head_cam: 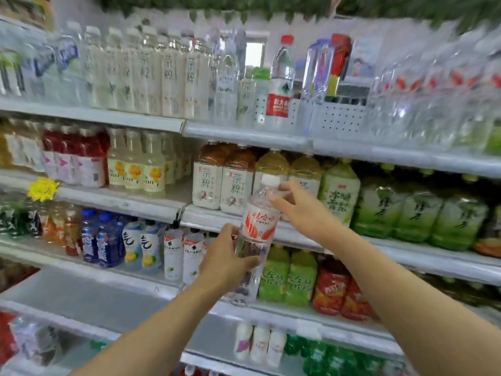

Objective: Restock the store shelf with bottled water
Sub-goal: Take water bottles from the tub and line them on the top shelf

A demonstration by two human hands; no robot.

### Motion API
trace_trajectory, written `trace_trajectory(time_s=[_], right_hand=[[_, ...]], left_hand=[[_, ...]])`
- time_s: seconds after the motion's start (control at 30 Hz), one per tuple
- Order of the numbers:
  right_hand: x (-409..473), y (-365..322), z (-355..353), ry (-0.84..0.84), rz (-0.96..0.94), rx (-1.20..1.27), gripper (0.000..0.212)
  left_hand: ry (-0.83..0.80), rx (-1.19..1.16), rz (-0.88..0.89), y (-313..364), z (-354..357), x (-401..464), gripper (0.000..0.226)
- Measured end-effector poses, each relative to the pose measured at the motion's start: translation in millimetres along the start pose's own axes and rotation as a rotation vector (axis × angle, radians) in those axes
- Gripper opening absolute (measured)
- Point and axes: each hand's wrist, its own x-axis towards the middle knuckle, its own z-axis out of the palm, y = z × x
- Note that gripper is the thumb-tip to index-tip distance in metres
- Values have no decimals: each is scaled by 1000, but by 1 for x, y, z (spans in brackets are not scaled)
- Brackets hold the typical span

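Before shelf edge [244, 221], water bottle [257, 226], both hands gripping

- The water bottle [256, 234] held in both hands is clear, glossy plastic, ribbed lower down, with a smooth white cap and a shiny red-and-white film label.
- The shelf edges [244, 137] look like pale painted metal, smooth with a dull sheen.
- The perforated divider [339, 118] on the top shelf is white matt plastic or metal; which one cannot be told.
- The tea bottles [219, 183] are glossy clear plastic with smooth cream labels.
- The yellow starburst tag [42, 189] looks like paper.
- The green bottles [406, 213] wear shiny film wraps.
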Motion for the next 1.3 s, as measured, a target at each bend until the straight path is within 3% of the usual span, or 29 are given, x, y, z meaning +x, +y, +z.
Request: trace_trajectory(time_s=[0.23, 0.6, 0.93, 1.03, 1.3], right_hand=[[1, 26, -110, 214, 28, -105, 45], [41, 100, -232, 393, -26, -672, 65], [61, 163, -267, 418, -150, -943, 72], [63, 179, -270, 448, -244, -970, 71], [73, 199, -277, 553, -369, -999, 73]], left_hand=[[-18, -41, 118, 81, 33, 42, 51], [-48, -138, 274, 222, 95, 108, 49], [21, -308, 326, 329, 137, 168, 40], [31, -308, 360, 345, 155, 186, 31], [59, -274, 396, 360, 201, 223, 40]])
